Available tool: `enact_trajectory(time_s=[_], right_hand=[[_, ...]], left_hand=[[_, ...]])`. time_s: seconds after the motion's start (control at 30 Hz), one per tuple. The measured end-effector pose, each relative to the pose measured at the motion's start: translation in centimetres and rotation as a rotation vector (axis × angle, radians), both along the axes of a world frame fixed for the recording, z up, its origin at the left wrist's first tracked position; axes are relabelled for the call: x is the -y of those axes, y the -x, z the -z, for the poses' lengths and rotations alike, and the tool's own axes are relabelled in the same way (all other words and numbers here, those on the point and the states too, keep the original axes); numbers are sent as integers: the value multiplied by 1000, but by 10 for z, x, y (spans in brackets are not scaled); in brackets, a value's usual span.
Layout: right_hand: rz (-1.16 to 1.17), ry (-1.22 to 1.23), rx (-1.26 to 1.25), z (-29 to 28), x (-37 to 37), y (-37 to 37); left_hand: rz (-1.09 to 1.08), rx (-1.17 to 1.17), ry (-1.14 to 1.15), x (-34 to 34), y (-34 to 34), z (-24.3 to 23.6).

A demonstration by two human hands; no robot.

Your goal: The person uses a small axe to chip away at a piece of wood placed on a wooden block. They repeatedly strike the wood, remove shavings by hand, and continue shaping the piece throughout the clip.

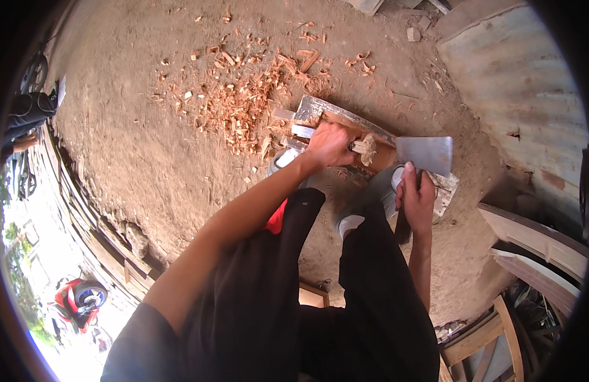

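Note:
My left hand (331, 145) is closed around a chisel, whose pale, frayed wooden handle end (366, 149) sticks out on the right. Its cutting end is hidden by my hand. Beneath it lies a reddish-brown piece of wood (385, 155), set along a worn, paint-flecked board (355, 114) between my feet. My right hand (418, 196) grips a cleaver-like tool by its dark handle (403, 228). The broad grey blade (425, 155) extends beyond the fingers, just right of the frayed handle end and apart from it.
Wood shavings and chips (240, 105) lie scattered on the dirt floor ahead and to the left. A corrugated metal sheet (514, 83) leans at the right, above stacked wooden boards (536, 235). Another person's hand (25, 141) shows at the far left. A red motorcycle (75, 302) stands outside.

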State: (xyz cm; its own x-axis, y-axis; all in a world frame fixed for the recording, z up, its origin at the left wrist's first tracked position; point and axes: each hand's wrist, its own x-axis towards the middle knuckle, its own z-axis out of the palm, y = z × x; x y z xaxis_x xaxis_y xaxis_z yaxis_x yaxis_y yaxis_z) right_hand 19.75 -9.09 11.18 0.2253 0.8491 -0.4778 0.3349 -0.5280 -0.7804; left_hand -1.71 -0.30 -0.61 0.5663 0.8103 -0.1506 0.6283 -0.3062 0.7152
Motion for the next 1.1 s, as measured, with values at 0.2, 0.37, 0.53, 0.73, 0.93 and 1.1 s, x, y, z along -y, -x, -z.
enact_trajectory(time_s=[0.2,0.37,0.53,0.73,0.93,1.1], right_hand=[[-89,-104,30,36,8,13],[-5,-70,-127,5,0,8],[157,-111,-146,-22,2,12],[-30,-140,-101,-25,20,23],[9,-193,-145,-19,19,42],[-230,-95,102,9,4,39]], left_hand=[[-9,1,-10,-3,-5,0],[-12,-81,-11,-4,4,5],[-26,-11,-6,-6,2,-4],[-160,169,-119,-6,12,6],[-92,221,-150,-5,21,-3],[-161,246,-155,-7,18,0]])
